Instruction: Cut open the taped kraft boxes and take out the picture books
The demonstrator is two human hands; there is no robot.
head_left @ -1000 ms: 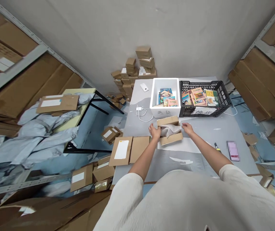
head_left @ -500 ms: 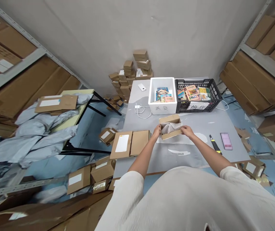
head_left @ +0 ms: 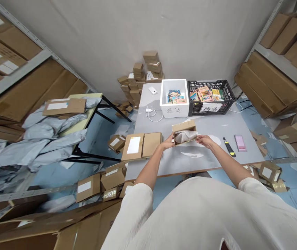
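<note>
An opened cardboard box (head_left: 184,126) is held just above or on the table in front of me; I cannot tell whether it touches. Its far flap stands up, and a crumpled whitish wrapping (head_left: 186,136) fills the inside, hiding any contents. My left hand (head_left: 168,142) is closed on the box's left end. At the right end, the fingers of my right hand (head_left: 204,140) pinch the box's near corner. Two flat cardboard packages lie left of my left hand: a labelled one (head_left: 132,147) and a plain one (head_left: 151,144).
Behind the box stand a white foam bin (head_left: 174,111) and a black crate (head_left: 207,108), both holding small colourful booklets. A utility knife (head_left: 229,147) and a pixelated pink item (head_left: 240,143) lie to the right. A white charger (head_left: 148,110) sits left. Side table (head_left: 93,107) holds grey parcels.
The box has tilted, with its opening turned more toward me and its near flap less visible. Both hands keep their hold at its ends. The whole view has shifted slightly.
</note>
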